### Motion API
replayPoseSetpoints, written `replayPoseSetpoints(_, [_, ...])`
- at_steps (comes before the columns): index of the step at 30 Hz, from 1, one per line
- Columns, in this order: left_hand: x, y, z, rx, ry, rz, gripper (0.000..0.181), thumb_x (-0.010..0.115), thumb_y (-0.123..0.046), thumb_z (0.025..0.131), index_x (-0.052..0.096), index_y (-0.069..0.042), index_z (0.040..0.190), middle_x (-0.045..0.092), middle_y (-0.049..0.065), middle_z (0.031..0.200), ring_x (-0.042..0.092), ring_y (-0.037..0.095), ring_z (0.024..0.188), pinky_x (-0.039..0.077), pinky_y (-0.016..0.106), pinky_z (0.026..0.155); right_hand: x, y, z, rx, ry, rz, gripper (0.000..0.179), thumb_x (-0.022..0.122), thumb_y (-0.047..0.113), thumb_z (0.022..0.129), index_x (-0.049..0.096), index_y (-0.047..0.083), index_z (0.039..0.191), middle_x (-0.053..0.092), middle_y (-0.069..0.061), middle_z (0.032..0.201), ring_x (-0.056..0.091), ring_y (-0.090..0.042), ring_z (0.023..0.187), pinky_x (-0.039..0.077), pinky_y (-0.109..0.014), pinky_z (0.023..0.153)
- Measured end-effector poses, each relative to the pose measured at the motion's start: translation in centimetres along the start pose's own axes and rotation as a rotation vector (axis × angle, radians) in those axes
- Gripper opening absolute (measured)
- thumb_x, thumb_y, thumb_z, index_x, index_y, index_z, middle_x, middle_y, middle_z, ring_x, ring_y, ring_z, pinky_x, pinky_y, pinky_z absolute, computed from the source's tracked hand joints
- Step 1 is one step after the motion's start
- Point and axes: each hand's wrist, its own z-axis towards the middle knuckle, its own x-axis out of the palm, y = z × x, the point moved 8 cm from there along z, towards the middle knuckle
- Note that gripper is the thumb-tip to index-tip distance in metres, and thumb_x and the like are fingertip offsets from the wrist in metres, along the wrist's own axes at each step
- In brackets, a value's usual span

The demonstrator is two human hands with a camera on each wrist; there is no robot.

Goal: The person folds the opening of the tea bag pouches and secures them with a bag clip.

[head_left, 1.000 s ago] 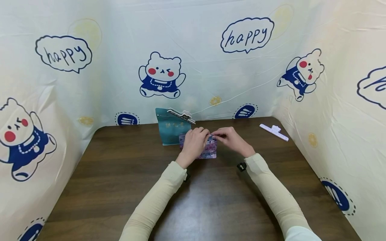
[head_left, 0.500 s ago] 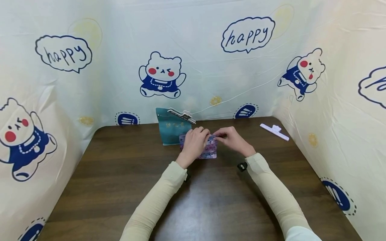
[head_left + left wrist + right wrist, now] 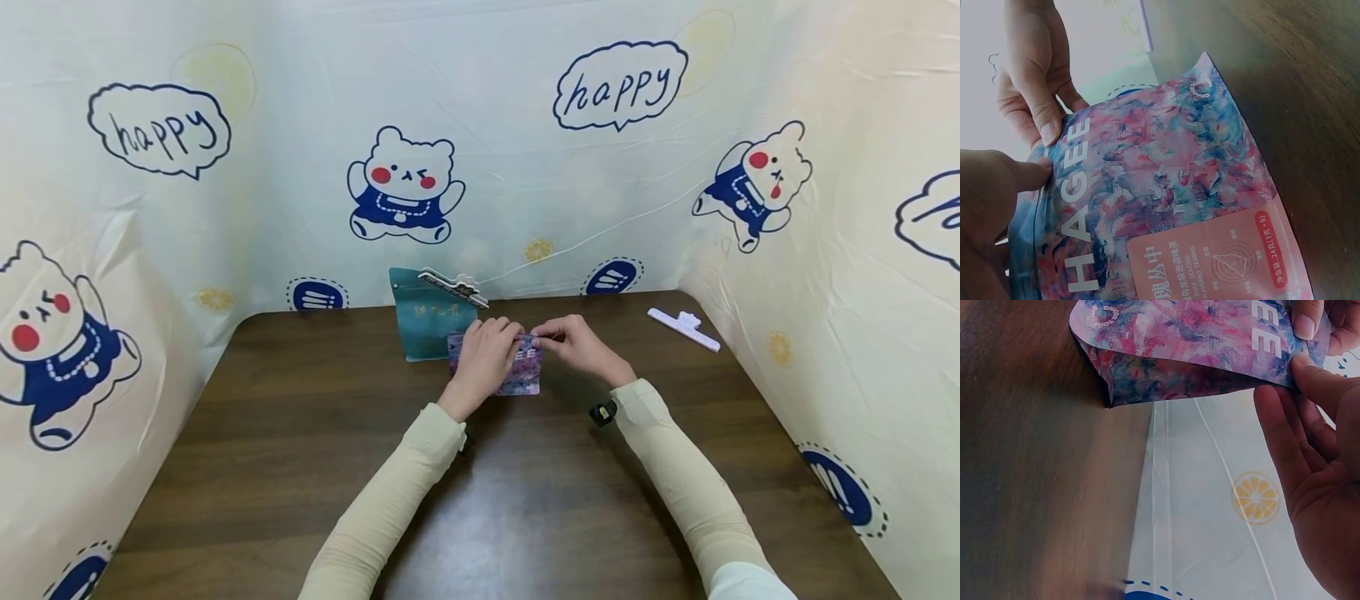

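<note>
- One pale backdrop (image 3: 510, 75), printed with bears and the word "happy", encloses the far, left and right sides
- Brown wood-grain table (image 3: 255, 467) in front of it, its far edge meeting the cloth
- Two cream sleeves, left sleeve (image 3: 386, 504) and right sleeve (image 3: 678, 475), reach from the near side toward the far middle
- Teal pouch (image 3: 429, 325) upright at the far edge, left of centre; gold lettering on its near face
- Purple pouch (image 3: 522, 377), marked "HAGEE", upright at the far middle, just right of and nearer than the teal pouch, overlapping it from the head view; contact between the two cannot be told; pink label low on its near face
- Left hand (image 3: 483, 357): pinching the upper edge of the purple pouch, thumb on the printed face
- Right hand (image 3: 581, 343): pinching the same edge toward its right end, thumb on the printed face, close beside the left thumb
- Black-and-white clip (image 3: 454, 289) slants across the top right of the teal pouch
- Lilac clip (image 3: 683, 329) lies at far right, well apart from both hands
</note>
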Motion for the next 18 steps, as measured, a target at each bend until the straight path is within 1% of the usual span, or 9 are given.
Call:
replayPoseSetpoints(2, [0.0,0.0,-0.1,0.003,-0.002,0.004,0.015,0.071,-0.024,0.097,0.074,-0.013,0.107,0.073,0.004,0.098,0.068,0.022,0.087,0.047,0.034,0.076,0.1,-0.1,0.0,0.006,0.002,0.003,0.018,0.067,0.000,0.096,0.078,0.002,0.110,0.077,-0.012,0.106,0.071,-0.019,0.085,0.059,-0.031,0.076])
replayPoseSetpoints(5, [0.1,0.1,-0.1,0.002,-0.002,0.007,0.015,0.071,-0.024,0.097,0.074,-0.013,0.107,0.073,0.004,0.098,0.068,0.021,0.087,0.048,0.034,0.077,0.2,-0.3,0.0,0.012,0.004,-0.003,0.019,0.066,-0.001,0.096,0.078,0.002,0.112,0.077,-0.012,0.108,0.071,-0.018,0.087,0.059,-0.032,0.077])
replayPoseSetpoints(13, [0.3,0.4,0.0,-0.024,0.019,-0.012,0.017,0.070,-0.025,0.098,0.074,-0.013,0.109,0.075,0.004,0.101,0.068,0.021,0.090,0.048,0.034,0.078,0.2,-0.1,-0.1,0.033,-0.009,-0.005,0.018,0.066,0.001,0.097,0.078,0.004,0.110,0.077,-0.011,0.105,0.070,-0.022,0.083,0.058,-0.032,0.073])
replayPoseSetpoints(16, [0.3,0.4,0.0,-0.028,0.021,-0.019,0.017,0.070,-0.025,0.098,0.074,-0.013,0.109,0.075,0.005,0.102,0.069,0.021,0.090,0.048,0.034,0.078,0.1,0.1,0.0,0.023,-0.029,-0.010,0.015,0.070,0.003,0.095,0.079,0.005,0.107,0.077,-0.010,0.103,0.071,-0.022,0.084,0.060,-0.034,0.074])
replayPoseSetpoints(18, [0.2,0.4,0.0,-0.023,0.017,-0.022,0.017,0.069,-0.025,0.098,0.073,-0.013,0.109,0.075,0.005,0.102,0.069,0.022,0.091,0.048,0.034,0.078,0.0,0.7,0.0,0.018,-0.048,0.010,0.014,0.071,0.003,0.094,0.079,0.004,0.106,0.076,-0.012,0.102,0.071,-0.024,0.087,0.060,-0.040,0.078])
